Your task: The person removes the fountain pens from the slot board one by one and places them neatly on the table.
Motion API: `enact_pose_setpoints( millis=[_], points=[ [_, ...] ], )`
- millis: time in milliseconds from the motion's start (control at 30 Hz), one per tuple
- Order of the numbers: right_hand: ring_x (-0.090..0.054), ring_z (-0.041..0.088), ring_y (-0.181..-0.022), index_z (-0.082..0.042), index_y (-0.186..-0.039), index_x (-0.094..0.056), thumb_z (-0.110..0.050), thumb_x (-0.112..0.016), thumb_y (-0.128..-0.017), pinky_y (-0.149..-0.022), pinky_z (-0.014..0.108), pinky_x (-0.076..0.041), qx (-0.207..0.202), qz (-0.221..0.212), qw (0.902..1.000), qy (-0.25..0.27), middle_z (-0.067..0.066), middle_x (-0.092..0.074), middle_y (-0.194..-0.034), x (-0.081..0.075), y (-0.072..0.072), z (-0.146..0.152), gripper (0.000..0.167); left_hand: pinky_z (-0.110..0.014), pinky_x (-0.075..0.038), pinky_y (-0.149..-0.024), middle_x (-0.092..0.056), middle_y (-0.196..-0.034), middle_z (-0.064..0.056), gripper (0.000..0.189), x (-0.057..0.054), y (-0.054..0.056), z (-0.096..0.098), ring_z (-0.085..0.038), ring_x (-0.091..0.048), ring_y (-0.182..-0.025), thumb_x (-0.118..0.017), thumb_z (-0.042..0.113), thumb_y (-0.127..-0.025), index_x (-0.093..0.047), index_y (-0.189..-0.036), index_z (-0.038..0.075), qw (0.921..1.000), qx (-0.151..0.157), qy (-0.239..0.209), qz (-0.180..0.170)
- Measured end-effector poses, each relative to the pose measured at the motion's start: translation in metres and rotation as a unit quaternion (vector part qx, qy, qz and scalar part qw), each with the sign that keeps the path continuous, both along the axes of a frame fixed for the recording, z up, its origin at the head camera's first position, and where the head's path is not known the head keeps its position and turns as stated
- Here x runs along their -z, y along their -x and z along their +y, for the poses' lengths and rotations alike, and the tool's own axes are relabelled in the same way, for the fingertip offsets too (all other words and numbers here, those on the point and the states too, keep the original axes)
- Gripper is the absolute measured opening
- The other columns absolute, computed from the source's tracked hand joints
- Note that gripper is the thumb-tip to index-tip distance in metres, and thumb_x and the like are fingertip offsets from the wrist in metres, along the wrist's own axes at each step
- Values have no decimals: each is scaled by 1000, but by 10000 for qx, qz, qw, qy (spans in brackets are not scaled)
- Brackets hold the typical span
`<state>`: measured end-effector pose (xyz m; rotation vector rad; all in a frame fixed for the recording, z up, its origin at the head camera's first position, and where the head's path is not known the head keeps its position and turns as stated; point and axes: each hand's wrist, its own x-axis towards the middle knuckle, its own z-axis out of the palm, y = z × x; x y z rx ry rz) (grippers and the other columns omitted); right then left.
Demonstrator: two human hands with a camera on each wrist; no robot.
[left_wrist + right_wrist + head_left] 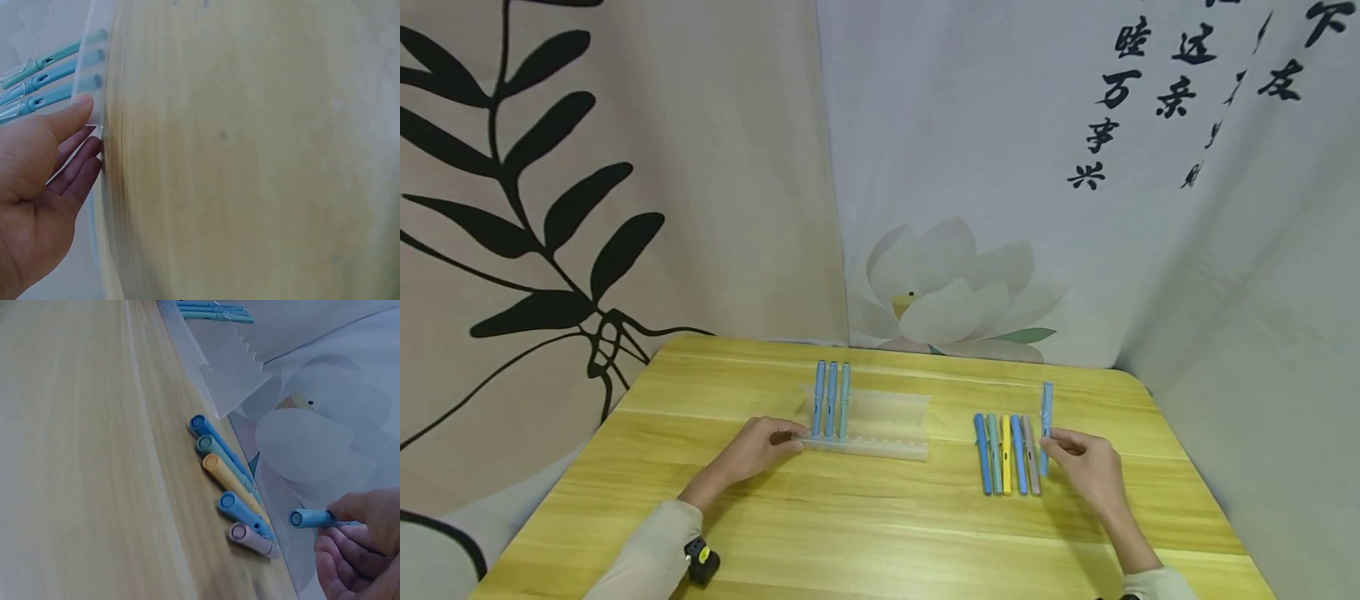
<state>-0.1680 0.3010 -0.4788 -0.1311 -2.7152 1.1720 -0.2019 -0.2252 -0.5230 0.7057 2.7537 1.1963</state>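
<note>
A clear plastic pen rack (887, 425) stands on the table, with three pens (831, 400) leaning upright in its left end, two blue and one blue-green. My left hand (767, 446) grips the rack's left front corner, the thumb (78, 115) on its edge. On the right, my right hand (1090, 471) pinches a light blue pen (1047, 404) between thumb and fingers. The right wrist view shows this pen (309, 518) held apart from the row beside it. That row has a blue pen (982, 454), a green one, a yellow pen (1006, 454), another blue one and a greyish-pink pen (1032, 458).
The wood-grain table (850, 533) ends at a back edge against a printed curtain (970, 167) with a lotus and black characters. A black device (702, 560) is strapped at the left wrist. The rack has a notched edge (250, 347).
</note>
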Motion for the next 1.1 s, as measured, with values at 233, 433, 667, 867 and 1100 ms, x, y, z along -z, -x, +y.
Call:
enact_pose_setpoints(
  millis=[233,433,667,867,1100],
  points=[
    [-72,31,-100,0,-119,-74,-36,-72,-97,-75,28,-58,-27,-271,9996,-15,15,-77,-105,5,-1,9,43,-45,-58,-94,-73,-122,-10,29,-2,0,0,-27,-69,-110,-67,17,-100,-72,-126,4,10000,-29,-14,-73],
    [-72,26,-97,1,-120,-73,-33,-73,-96,-73,26,-57,-7,-619,9980,106,15,-76,-108,12,-2,15,41,-45,-58,-94,-73,-122,-9,30,-1,0,0,-26,-69,-110,-68,18,-100,-72,-126,4,10000,-26,-6,-57],
    [-70,36,-105,2,-118,-73,-34,-73,-96,-81,42,-58,-21,-772,9969,-138,17,-76,-108,16,0,20,42,-46,-57,-95,-73,-123,-10,30,0,0,0,-27,-69,-111,-68,19,-100,-72,-126,4,10000,-27,21,-19],
    [-68,38,-107,3,-118,-73,-34,-73,-96,-83,44,-57,-42,-928,9955,-208,19,-75,-111,20,3,22,43,-45,-57,-95,-73,-122,-9,30,0,0,0,-25,-69,-110,-68,19,-100,-72,-126,5,10000,-31,52,-12],
    [-69,36,-104,3,-115,-75,-35,-74,-94,-78,39,-58,-6,-1018,9944,-283,20,-75,-111,24,6,22,43,-46,-57,-95,-73,-123,-8,30,1,1,-1,-26,-69,-112,-68,20,-100,-72,-126,7,10000,-47,60,-38]
  ],
)
